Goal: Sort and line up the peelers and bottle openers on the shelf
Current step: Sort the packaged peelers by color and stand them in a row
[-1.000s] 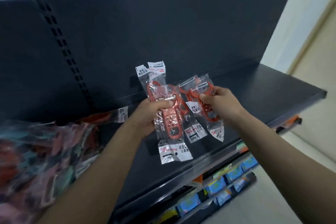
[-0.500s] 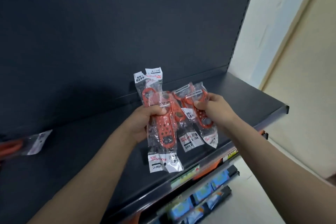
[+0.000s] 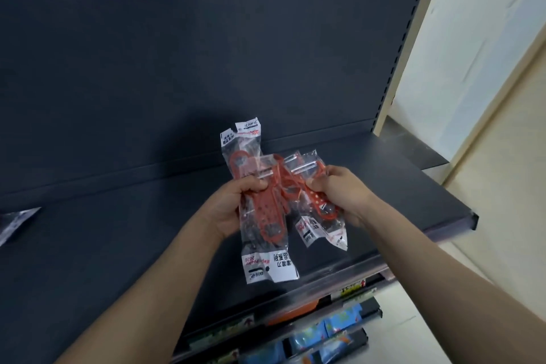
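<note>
Both hands hold a bunch of red peelers in clear plastic bags above the dark shelf [image 3: 413,186]. My left hand [image 3: 233,207] grips the left packets [image 3: 266,216], whose white labels hang down toward the shelf's front edge. My right hand [image 3: 339,189] pinches the right packets [image 3: 319,216], which fan out to the lower right. The two bundles overlap in the middle. How many packets there are in all is hard to tell.
The corner of another clear packet [image 3: 17,221] lies at the far left of the shelf. Below the front rail [image 3: 339,278], a lower shelf holds blue packaged goods [image 3: 325,331]. The shelf ends at the right by a cream wall [image 3: 472,97].
The view has swung right, so the pile of packets at the left has left the frame. Both hands have lowered slightly and drawn the two bundles closer together.
</note>
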